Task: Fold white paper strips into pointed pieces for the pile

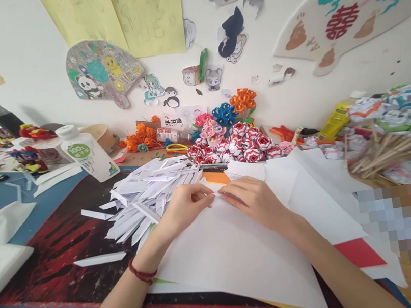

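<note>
My left hand (186, 207), with a dark red band round the wrist, pinches white paper between thumb and fingers. Opposite it, my right hand (250, 200) has its fingers closed on the same paper, the fingertips of both hands almost meeting. Whether this is the far edge of the large white sheet (240, 262) under my hands or a separate small piece, I cannot tell. Just left of my left hand lies a heap of folded white paper strips (149, 190). An orange piece of paper (214, 177) shows beyond my fingertips.
More white sheets (321, 203) and a red paper (361, 253) lie to the right. Red-and-white paper flowers (243, 146) stand behind my hands. At the left are a white bottle (87, 153) and a loose folded strip (101, 259). Wooden sticks (387, 155) lie far right.
</note>
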`<action>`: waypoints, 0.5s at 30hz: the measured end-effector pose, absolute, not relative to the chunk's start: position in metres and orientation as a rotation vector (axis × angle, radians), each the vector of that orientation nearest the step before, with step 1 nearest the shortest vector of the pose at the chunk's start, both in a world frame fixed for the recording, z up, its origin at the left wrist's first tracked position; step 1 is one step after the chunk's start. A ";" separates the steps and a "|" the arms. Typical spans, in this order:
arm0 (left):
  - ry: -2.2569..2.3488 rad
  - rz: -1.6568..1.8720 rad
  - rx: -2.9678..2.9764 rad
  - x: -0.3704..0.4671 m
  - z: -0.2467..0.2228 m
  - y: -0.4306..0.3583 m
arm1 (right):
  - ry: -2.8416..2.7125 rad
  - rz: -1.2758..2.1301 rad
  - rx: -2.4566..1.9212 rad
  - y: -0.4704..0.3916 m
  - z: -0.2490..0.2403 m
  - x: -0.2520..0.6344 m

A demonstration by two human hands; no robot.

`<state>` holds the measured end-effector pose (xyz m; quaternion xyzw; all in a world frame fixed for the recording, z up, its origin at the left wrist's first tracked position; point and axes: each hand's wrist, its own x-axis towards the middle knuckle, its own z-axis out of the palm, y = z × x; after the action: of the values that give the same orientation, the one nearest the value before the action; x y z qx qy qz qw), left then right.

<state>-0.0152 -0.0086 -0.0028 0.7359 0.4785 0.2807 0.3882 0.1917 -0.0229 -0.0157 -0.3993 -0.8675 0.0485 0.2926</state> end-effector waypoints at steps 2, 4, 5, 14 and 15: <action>1.186 0.726 1.857 -0.015 -0.002 -0.009 | -2.275 0.156 -1.076 -0.024 -0.016 0.191; 1.157 0.730 1.875 -0.015 0.000 -0.009 | -2.209 0.261 -1.107 -0.025 -0.015 0.190; 1.145 0.729 1.888 -0.014 0.000 -0.010 | -2.169 0.327 -1.122 -0.025 -0.015 0.190; 1.205 0.739 1.930 -0.012 0.002 -0.012 | -1.949 0.771 -1.155 -0.027 -0.007 0.186; 1.211 0.739 1.930 -0.011 0.002 -0.012 | -1.936 0.792 -1.159 -0.027 -0.007 0.187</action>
<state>-0.0114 -0.0125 0.0021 0.7504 0.4706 0.2873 0.3645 0.1865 -0.0269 -0.0068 -0.4508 -0.7534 0.3081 0.3663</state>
